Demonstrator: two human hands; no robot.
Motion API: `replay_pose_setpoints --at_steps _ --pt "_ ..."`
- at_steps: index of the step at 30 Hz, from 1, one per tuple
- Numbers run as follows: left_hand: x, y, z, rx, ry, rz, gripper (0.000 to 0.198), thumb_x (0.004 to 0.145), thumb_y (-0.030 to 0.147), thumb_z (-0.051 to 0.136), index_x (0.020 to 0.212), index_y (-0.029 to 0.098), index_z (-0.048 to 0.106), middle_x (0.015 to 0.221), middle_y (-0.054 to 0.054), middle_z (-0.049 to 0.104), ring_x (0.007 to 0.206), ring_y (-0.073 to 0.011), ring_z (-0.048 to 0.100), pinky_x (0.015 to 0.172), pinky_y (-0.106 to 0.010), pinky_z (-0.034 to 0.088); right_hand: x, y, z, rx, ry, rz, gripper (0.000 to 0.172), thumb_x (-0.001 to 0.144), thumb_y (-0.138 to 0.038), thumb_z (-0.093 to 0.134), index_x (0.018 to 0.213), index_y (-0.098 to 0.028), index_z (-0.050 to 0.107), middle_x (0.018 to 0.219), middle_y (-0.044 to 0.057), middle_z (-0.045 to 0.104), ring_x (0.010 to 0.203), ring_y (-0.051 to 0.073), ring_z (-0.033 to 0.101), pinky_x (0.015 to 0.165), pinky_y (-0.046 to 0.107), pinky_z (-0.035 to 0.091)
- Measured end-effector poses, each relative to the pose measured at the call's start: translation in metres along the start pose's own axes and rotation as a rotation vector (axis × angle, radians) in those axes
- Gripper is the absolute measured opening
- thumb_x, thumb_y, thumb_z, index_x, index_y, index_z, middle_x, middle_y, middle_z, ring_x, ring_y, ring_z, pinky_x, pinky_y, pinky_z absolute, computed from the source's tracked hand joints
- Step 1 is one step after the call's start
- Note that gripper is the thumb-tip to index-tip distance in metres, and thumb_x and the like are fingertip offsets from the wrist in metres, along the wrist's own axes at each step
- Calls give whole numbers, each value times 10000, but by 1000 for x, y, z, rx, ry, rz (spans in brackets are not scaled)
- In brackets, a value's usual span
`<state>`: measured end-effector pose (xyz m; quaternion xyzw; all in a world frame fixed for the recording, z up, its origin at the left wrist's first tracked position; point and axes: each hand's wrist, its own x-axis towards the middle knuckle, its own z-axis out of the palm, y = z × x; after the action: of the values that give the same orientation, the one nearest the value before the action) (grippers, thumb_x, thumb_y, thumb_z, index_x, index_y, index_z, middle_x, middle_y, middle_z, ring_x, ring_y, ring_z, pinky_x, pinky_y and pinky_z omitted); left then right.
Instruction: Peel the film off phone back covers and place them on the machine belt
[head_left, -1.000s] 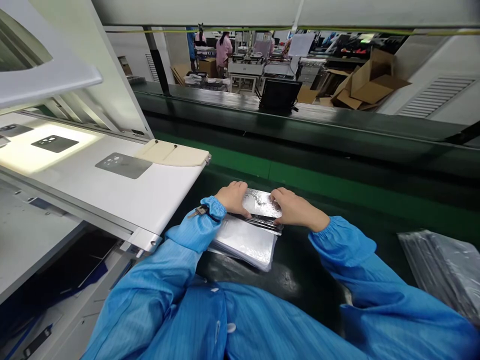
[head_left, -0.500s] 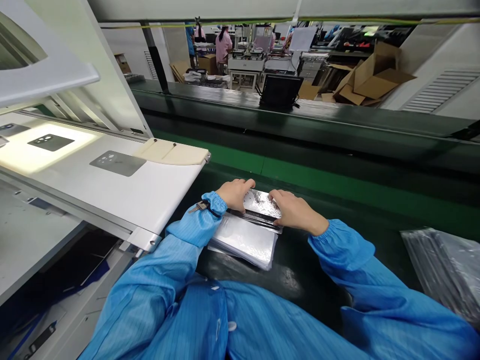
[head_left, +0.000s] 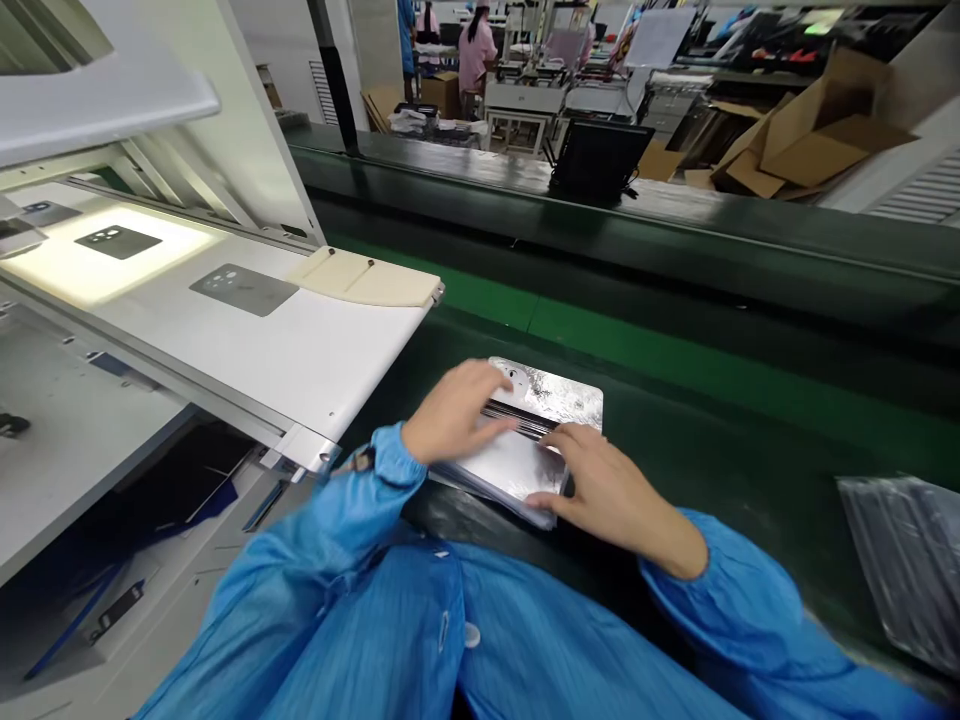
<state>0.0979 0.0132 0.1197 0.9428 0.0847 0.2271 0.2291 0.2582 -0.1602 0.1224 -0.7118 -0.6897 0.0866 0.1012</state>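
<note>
Near stack of silvery sheets lies flat on the dark green counter. Right hand: fingers and thumb curved about the stack's right end; cannot tell whether they grip. Left hand, blurred: fingers released, thumb and forefinger parted over the stack's left side. Just beyond, shiny panel stack with camera-like marks. To the left, grey panel on white platform. Farther: black monitor, cardboard boxes.

No legible text anywhere; small dark marks on the shiny silver rectangular plate unreadable. White rectangular background sheet; nothing readable either.
</note>
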Motion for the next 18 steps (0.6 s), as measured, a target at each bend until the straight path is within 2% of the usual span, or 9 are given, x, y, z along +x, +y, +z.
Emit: replay_pose_setpoints --at_steps 3,4,7,11,14,18 --pt "-48 9 16 -11 -117 113 374 806 513 618 950 170 584 1070 -121 604 1010 -262 552 924 -421 469 4 -12 14 -41 -48 74 572 626 -449 838 1007 -127 558 1010 121 570 937 290 556 784 410 491" --pt "-61 8 24 5 -112 135 342 823 498 604 922 171 590 1039 -115 610 985 -248 560 950 -434 458 6 -13 17 -45 -41 85 593 601 -438 857 1006 -127 556 1011 118 570 941 288 557 786 404 491" --pt "-86 2 44 77 24 123 209 905 357 528 940 164 600 1036 -110 620 1012 -229 567 1043 -477 399 13 -11 18 -53 -42 103 659 555 -438 881 1036 -133 549 1019 118 580 951 293 567 795 399 492" --pt "-91 -6 57 132 146 126 159 926 279 493 912 185 620 1006 -91 638 1012 -219 573 990 -455 461 16 -11 15 -71 -84 141 646 519 -475 883 969 -144 560 974 113 592 901 293 583 745 387 496" --pt "-90 -7 59 152 203 153 153 920 271 504 894 182 625 983 -93 647 986 -216 576 947 -439 490 18 -13 13 -87 -66 147 648 497 -471 888 943 -149 546 942 104 590 855 278 580 694 366 486" --pt "-89 -6 61 165 266 187 131 909 259 527 886 175 625 964 -91 646 966 -208 576 926 -421 500 24 -13 10 -29 -150 192 622 492 -448 886 898 -173 503 906 76 587 804 247 577 632 316 451"
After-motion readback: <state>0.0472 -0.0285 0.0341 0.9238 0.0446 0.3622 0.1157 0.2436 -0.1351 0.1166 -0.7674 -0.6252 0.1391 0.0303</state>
